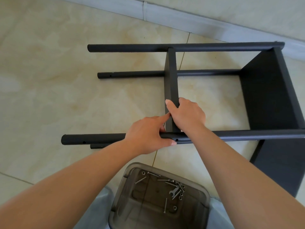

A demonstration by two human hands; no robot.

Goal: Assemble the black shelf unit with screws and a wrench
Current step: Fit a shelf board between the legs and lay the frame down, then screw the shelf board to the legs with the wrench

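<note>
The black shelf unit (264, 90) lies on its side on the tiled floor, its round legs pointing left. A middle shelf board (170, 75) stands on edge between the legs. My right hand (186, 114) grips the near end of that board, thumb on its left face. My left hand (148, 134) holds the near leg tube (92, 139) where the board meets it, thumb beside a screw hole and forefinger pointing at the board. Screws and a small wrench (175, 192) lie in a clear plastic box (120, 195) in front of me.
A second black panel (283, 162) lies under the unit at the right. A grey skirting board (181, 19) runs along the wall behind. My knees, in light fabric, flank the plastic box at the bottom edge.
</note>
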